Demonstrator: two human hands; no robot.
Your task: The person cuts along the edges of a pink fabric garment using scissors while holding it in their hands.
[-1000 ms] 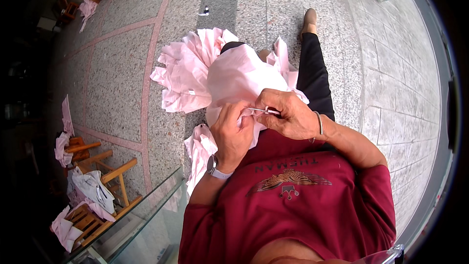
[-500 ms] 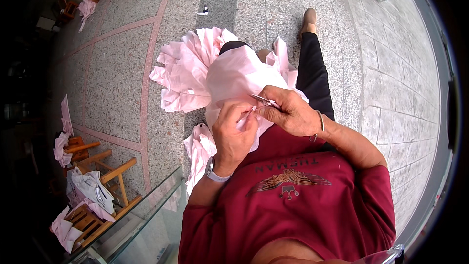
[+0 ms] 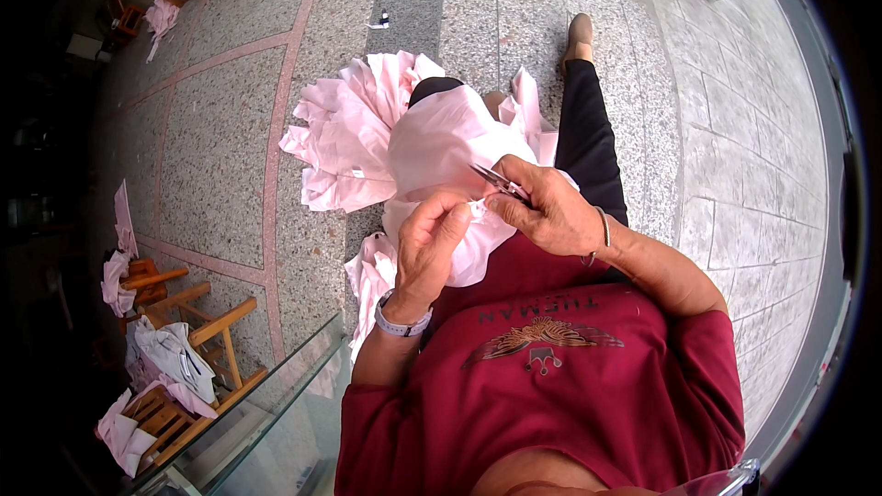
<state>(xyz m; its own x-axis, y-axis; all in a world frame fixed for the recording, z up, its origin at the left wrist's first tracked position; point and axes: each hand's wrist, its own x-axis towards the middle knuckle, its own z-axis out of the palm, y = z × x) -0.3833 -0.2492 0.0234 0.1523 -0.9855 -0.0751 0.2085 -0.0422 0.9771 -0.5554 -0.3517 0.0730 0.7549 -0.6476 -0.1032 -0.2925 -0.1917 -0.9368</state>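
Pale pink cloth (image 3: 450, 142) is draped across my lap and hangs over my knee. My right hand (image 3: 551, 211) is closed around small metal thread snips (image 3: 501, 184), their blades pointing up and to the left. Its thumb and fingertips also press on a gathered edge of the cloth. Just left of that edge, my left hand (image 3: 430, 248) is closed, thumb against its curled fingers. Whatever lies between those fingers, perhaps nothing, is too small or hidden to tell.
A pleated heap of pink fabric (image 3: 344, 138) spreads left of my knee, with another pink bundle (image 3: 372, 266) nearer. Wooden chairs (image 3: 220, 331) bearing cloth stand at the left, beside a glass-topped case (image 3: 294, 404). A small dark-and-white object (image 3: 381, 21) lies on the speckled floor.
My left hand has drawn back left from the gathered cloth edge, its wrist turning. The snips in my right hand have tilted, showing more of their blades.
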